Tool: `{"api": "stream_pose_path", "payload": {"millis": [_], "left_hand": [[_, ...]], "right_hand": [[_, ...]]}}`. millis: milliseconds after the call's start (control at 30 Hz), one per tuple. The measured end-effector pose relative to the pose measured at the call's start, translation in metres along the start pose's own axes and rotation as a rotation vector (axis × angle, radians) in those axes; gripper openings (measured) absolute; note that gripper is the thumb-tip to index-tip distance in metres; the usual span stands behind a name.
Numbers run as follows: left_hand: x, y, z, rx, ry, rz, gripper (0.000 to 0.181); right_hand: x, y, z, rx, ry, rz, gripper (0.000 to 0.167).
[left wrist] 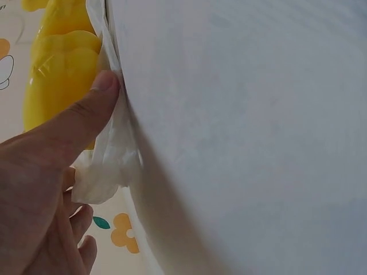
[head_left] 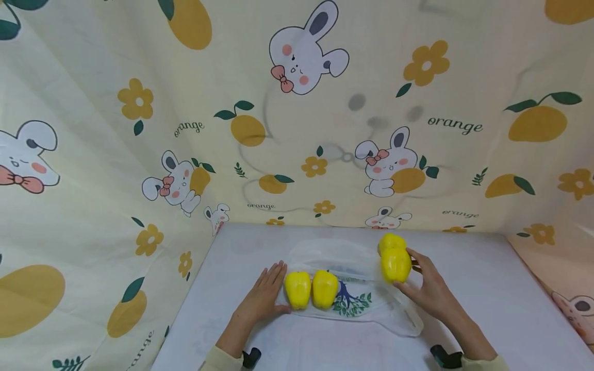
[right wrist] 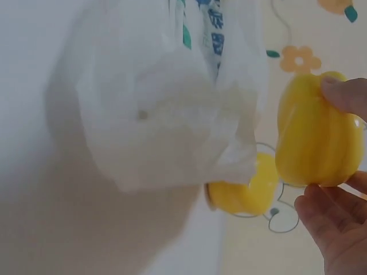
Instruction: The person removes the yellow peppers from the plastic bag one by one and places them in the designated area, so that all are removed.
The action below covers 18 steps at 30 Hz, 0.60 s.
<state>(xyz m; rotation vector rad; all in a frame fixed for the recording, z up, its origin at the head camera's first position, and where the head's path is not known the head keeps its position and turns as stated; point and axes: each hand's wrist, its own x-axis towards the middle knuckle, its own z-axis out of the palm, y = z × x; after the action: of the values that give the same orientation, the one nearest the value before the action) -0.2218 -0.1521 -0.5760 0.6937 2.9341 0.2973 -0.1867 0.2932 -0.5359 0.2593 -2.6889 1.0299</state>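
Two yellow peppers (head_left: 297,290) (head_left: 325,289) lie side by side on the left part of a white plastic bag (head_left: 380,304) with a printed tree. My left hand (head_left: 262,294) rests at the bag's left end beside them, fingers straight; in the left wrist view its thumb (left wrist: 92,109) touches the bag edge (left wrist: 114,143). At the right, my right hand (head_left: 431,288) grips a yellow pepper (head_left: 396,265) between thumb and fingers, also plain in the right wrist view (right wrist: 318,132). Another yellow pepper (head_left: 392,241) stands just behind it, partly hidden.
The white table (head_left: 352,350) reaches back to a patterned cloth (head_left: 297,154) with rabbits and oranges, which hangs behind and at both sides. Dark wrist straps (head_left: 251,357) show at the sleeves.
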Motion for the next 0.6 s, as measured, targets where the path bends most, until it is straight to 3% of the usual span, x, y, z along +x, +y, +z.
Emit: {"api": "stream_pose_path", "payload": {"millis": [600], "left_hand": [[0.001, 0.0, 0.003, 0.032, 0.013, 0.006, 0.115]], "right_hand": [[0.007, 0.026, -0.017, -0.036, 0.059, -0.02, 0.099]]}}
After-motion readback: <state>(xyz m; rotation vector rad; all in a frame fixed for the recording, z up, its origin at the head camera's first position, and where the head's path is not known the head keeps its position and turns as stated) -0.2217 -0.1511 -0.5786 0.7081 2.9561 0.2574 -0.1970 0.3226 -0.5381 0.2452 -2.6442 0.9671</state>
